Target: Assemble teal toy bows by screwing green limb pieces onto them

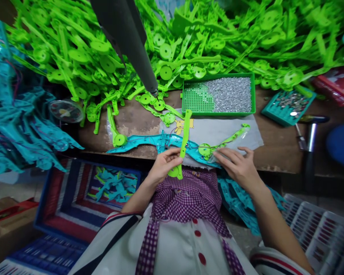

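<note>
Over the near edge of the worktop [132, 122], the left hand [164, 164] has a green strip [185, 133] pinched near its lower part, long end pointing away, probably to leave most of it free. Under the strip, a blue bow [143, 140] lies lengthwise, its right part on a cloth [212, 130], perhaps spread against scratches. The right hand [237, 163], fingers loosely spread, is at the bow's right end beside a green limb [204, 149], seemingly steadying that side; whether it grips anything, I can't tell. A tray [218, 114] of silver pins [232, 93] and a hanging driver [134, 46] are nearby, presumably for short reaches, with the green pile [74, 53] behind.
</note>
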Available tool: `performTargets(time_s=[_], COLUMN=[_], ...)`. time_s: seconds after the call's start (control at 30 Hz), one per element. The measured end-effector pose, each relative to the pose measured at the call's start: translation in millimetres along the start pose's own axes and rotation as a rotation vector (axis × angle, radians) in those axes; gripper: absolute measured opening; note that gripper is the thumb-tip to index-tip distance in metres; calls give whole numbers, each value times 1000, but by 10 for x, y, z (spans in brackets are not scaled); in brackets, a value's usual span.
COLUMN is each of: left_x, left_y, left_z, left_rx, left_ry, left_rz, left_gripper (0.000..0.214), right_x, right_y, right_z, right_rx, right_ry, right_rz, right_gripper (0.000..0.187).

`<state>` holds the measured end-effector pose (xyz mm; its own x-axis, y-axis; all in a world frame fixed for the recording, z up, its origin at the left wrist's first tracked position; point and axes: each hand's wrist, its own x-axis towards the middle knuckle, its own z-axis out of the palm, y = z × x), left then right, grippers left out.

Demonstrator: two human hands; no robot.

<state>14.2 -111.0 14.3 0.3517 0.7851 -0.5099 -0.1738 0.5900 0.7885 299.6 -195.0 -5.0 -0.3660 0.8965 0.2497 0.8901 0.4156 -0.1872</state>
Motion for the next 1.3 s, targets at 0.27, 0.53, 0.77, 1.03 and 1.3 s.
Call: performTargets(time_s=[0.27, 0.53, 0.77, 1.03, 1.3], left_x=[40, -77, -347, -161, 294], left_y=[-28, -104, -194, 279, 634], left_z=[22, -42, -237, -190, 318], left_rx=[49, 111, 168, 154, 151], left_ry=[0, -14, -2, 156, -134], left_rz=[25, 17, -96, 334, 548], left_gripper=[40, 42, 41, 38, 37], right_x=[23, 87, 151, 115, -142], right_y=[23, 24, 111, 104, 31], right_z=[-13, -71, -141, 5, 82], right_rx=[-19, -23, 0, 65, 96], right_ry=[0, -13, -89, -101, 229], right_rz=[46, 29, -4, 39, 552], right_gripper=[35, 30, 30, 39, 35])
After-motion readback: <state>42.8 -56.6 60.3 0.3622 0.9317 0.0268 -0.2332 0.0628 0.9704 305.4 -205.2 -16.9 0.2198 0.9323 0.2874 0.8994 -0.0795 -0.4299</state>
